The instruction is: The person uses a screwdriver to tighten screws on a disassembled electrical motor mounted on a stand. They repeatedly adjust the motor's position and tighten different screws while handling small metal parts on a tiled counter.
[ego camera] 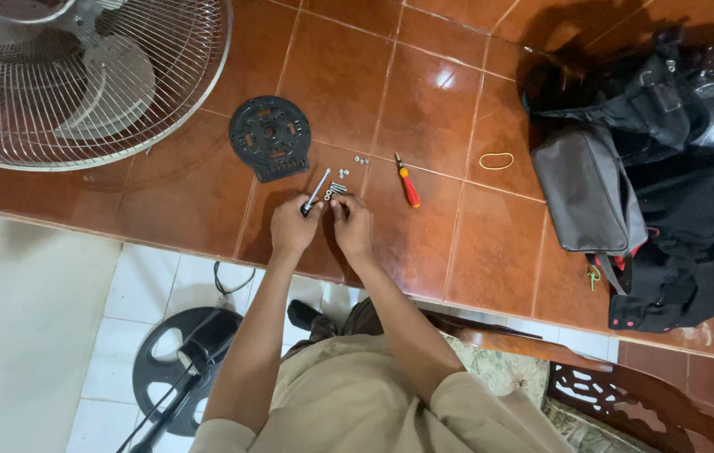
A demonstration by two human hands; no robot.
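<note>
Seated at a red-brown tiled bench (458,252), both hands working close together near its front edge. Left hand (291,226) closed around the dark handle of a small metal tool (317,193), shaft angled up and away toward the black round plate (270,137), presumably kept steady that way for the other hand. Right hand (352,225) just right of the tool, fingertips pinched together over a tiny part too small to make out. Small silver screws (337,189) clustered just right of the tool's shaft, within easy reach; a few nuts (361,159) a little beyond them. Orange-handled screwdriver (408,186) lying further right of the tool, set aside yet near. Yellow rubber band (496,160) beyond that, then a grey and black bag (625,184), well apart. Fan grille (80,80) far to the tool's left, lying flat. Fan base (177,369) on the white floor below the bench edge.
</note>
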